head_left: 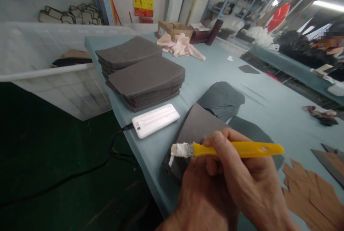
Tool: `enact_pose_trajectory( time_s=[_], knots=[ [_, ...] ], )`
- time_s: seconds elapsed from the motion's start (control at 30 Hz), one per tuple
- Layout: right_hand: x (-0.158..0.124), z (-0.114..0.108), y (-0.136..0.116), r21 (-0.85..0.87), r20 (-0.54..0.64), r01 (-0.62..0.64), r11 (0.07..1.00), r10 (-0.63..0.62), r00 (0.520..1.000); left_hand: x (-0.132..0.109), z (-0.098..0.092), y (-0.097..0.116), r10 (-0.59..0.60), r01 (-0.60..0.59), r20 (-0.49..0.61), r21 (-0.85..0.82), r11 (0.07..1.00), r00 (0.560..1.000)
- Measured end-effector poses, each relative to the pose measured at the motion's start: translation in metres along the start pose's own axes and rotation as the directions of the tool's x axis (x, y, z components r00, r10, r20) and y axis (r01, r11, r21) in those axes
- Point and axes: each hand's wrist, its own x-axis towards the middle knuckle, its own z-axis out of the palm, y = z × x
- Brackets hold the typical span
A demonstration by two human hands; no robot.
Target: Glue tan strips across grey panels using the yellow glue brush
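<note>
My right hand (242,170) is closed round the yellow handle of a paintbrush (249,149). The brush points left, and its bristles are coated in thick white paste. Under the bristles lies a stack of dark grey sheet pieces (200,121), with a white smear near its left edge. My left hand (201,191) is against the near side of this stack, below my right hand. Its fingers are mostly hidden, so I cannot make out its grip. Rounded grey-green pieces (223,98) lie just beyond the stack.
Tall piles of dark grey sheets (150,77) stand at the table's left side. A white power bank (156,120) with a black cable lies nearby. Brown cut pieces (311,191) are at right. Pinkish cloth (180,44) and a cardboard box (174,29) sit farther back, a white bin (61,87) at left.
</note>
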Motion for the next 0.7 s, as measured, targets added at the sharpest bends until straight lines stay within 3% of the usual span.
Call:
enact_pose_trajectory(
  time_s=[0.2, 0.47, 0.6, 0.7],
  knots=[
    [0.025, -0.003, 0.007, -0.086, -0.081, 0.065, 0.994, -0.072, 0.994, -0.016, -0.007, -0.005, 0.047, -0.046, -0.026, 0.038, 0.998, 0.999],
    [0.037, -0.015, 0.009, -0.196, -0.068, 0.184, 0.963, -0.2, 0.977, -0.02, 0.001, -0.008, 0.042, -0.036, -0.107, 0.056, 0.998, 0.993],
    [0.034, -0.008, 0.006, -0.14, -0.071, 0.144, 0.98, -0.155, 0.985, -0.019, 0.001, -0.009, 0.067, -0.052, -0.168, 0.092, 0.994, 0.984],
    [0.041, -0.006, 0.008, -0.118, -0.066, 0.147, 0.982, -0.155, 0.986, -0.018, -0.001, -0.008, 0.053, -0.039, -0.137, 0.105, 0.994, 0.989]
  ],
)
